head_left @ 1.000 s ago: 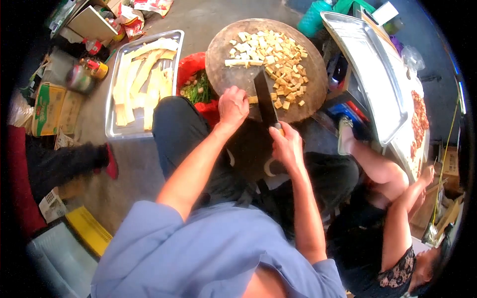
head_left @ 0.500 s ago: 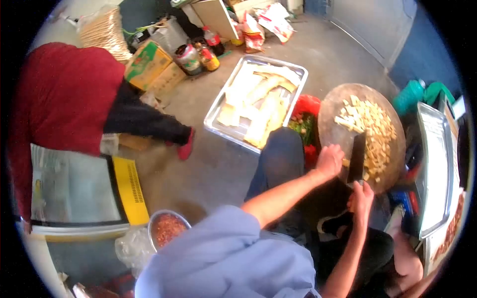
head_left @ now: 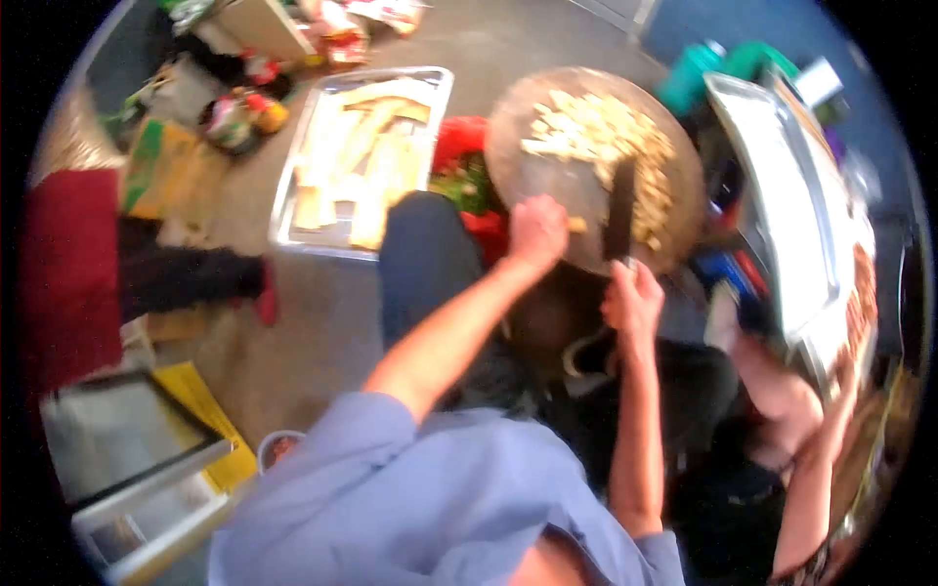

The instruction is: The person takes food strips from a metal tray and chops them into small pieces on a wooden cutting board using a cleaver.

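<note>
My right hand (head_left: 635, 291) is closed round the handle of a dark cleaver (head_left: 620, 210), whose blade points away from me over the round chopping board (head_left: 523, 122). Pale cubes (head_left: 601, 127) lie spread over the board's far and right parts. At the board's near left edge my left hand (head_left: 537, 230) is curled, its fingers together beside a small pale piece (head_left: 576, 225). Blur hides whether the fingers grip it. Left of the board, long pale strips (head_left: 366, 146) lie in a metal tray (head_left: 283, 210).
A red bag (head_left: 459, 142) with greens sits between tray and board. On the right are a large metal tray (head_left: 782, 205) and a seated person's arm (head_left: 816, 488). A person in red (head_left: 73, 273) is at the left, near boxes and bottles.
The head view swung left, then back right. The cleaver stays in my right hand over the board, and my left hand remains at its near left edge.
</note>
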`<state>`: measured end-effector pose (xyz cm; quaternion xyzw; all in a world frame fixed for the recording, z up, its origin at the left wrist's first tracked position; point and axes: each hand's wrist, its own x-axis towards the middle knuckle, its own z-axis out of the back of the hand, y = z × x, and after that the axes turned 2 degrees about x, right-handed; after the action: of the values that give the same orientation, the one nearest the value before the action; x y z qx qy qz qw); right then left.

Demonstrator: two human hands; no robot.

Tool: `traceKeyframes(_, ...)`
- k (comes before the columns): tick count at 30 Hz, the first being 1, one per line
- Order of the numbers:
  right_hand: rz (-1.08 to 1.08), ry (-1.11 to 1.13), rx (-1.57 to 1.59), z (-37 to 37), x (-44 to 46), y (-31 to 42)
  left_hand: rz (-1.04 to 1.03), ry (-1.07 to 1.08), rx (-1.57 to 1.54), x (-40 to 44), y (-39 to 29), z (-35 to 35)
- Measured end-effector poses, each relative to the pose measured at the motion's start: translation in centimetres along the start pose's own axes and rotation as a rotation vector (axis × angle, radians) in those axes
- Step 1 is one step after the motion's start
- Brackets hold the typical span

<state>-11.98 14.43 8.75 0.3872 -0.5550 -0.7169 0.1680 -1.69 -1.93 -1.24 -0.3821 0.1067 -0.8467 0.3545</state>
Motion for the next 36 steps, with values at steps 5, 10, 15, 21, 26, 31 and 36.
traceKeyframes(5,0.037,0.030,-0.071,-0.9,-2.3,1.4,0.159,0.064,-0.167,-0.5,0.2,1.4)
traceKeyframes(10,0.031,0.056,-0.153,-1.8,-3.1,1.4,0.186,0.069,-0.220,-0.5,0.1,2.2)
traceKeyframes(15,0.022,0.076,-0.184,-1.9,-2.7,0.1,0.164,0.070,-0.185,-0.4,-0.1,2.1)
traceKeyframes(21,0.016,0.055,-0.181,-2.0,-3.4,1.0,0.168,0.046,-0.159,-0.4,-0.3,1.7)
traceKeyframes(26,0.093,0.031,-0.139,-2.3,-4.1,2.9,0.196,0.059,-0.184,-0.4,-0.3,1.7)
traceKeyframes(31,0.089,0.071,-0.198,-3.1,-2.3,2.3,0.177,0.044,-0.173,-0.4,-0.3,1.7)
traceKeyframes(36,-0.056,0.174,-0.332,-2.3,-0.8,2.1,0.137,0.069,-0.111,-0.4,-0.3,1.6)
